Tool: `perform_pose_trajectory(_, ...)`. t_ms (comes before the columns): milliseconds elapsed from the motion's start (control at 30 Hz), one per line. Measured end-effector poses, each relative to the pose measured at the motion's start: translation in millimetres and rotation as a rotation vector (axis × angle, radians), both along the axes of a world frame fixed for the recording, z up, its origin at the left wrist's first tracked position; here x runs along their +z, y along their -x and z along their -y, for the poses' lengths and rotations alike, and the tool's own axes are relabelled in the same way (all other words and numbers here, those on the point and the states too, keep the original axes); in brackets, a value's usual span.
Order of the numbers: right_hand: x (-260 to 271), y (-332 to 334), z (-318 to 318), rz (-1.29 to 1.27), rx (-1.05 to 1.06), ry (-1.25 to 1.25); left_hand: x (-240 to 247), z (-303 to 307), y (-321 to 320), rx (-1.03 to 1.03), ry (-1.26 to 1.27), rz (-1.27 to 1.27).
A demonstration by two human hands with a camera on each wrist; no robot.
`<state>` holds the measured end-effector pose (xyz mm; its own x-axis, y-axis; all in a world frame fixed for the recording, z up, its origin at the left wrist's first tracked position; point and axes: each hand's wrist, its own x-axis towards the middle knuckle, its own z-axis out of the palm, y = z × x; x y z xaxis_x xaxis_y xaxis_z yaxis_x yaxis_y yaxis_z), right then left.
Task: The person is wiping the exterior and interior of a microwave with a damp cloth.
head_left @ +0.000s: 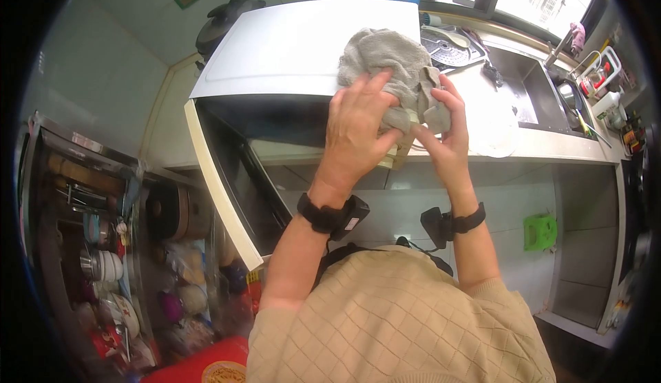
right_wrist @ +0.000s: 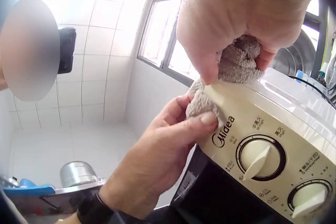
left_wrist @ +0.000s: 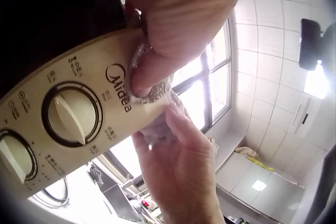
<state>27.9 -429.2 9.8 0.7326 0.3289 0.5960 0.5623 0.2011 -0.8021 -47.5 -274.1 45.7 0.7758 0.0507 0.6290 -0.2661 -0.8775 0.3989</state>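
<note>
A grey cloth (head_left: pixel 385 49) lies bunched over the front edge of a white microwave oven (head_left: pixel 289 38), and one end hangs over the cream control panel (right_wrist: pixel 231 106). My left hand (head_left: pixel 354 131) holds the cloth at the top corner, its thumb pressing a fold onto the panel beside the "Midea" lettering. My right hand (head_left: pixel 451 131) pinches another fold of the same cloth at the panel's edge, thumb and fingers on either side of it. Two round knobs (left_wrist: pixel 71 113) sit on the panel. The microwave door (head_left: pixel 224 183) stands open to the left of my arms.
A sink (head_left: pixel 523 94) with a tap is at the right of the counter. A dark tray with a light spoon (head_left: pixel 451 36) lies behind the microwave's right side. Shelves at the left hold pots and bags (head_left: pixel 186 266). A green plastic stool (head_left: pixel 540 232) is low at the right.
</note>
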Motion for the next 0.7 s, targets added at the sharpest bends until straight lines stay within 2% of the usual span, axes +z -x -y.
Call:
perform_pose_trajectory(33,0,-1,2,-0.075,0.069,-0.047,-2,-6,0,-0.029,-0.035,0.0)
perform_pose_trajectory(167,1,-2,4,-0.036,0.082,-0.055,0,-9,1,-0.058,-0.078,-0.01)
perform_pose_trajectory(267,5,-4,3,0.002,0.059,0.0,9,9,2,0.011,-0.024,0.009)
perform_pose_trajectory(467,15,-10,3,-0.008,-0.043,0.062,2,-3,-3,-0.048,-0.055,0.099)
perform_pose_trajectory(500,18,-9,8,-0.147,-0.005,0.012,0,-8,-4,-0.048,-0.059,0.106)
perform_pose_trajectory(533,21,-8,13,-0.287,0.032,-0.041,-1,-14,-6,-0.09,0.082,0.115)
perform_pose_trajectory(567,25,-6,18,-0.218,-0.005,-0.066,-3,-17,-6,-0.132,0.223,0.123)
perform_pose_trajectory(600,31,-3,26,-0.212,-0.006,-0.07,4,-13,-4,-0.134,0.22,0.128)
perform_pose_trajectory(667,47,8,48,-0.115,-0.151,-0.109,32,1,7,-0.11,0.857,0.187)
perform_pose_trajectory(700,55,12,58,-0.079,-0.216,-0.177,47,13,13,-0.193,0.937,0.243)
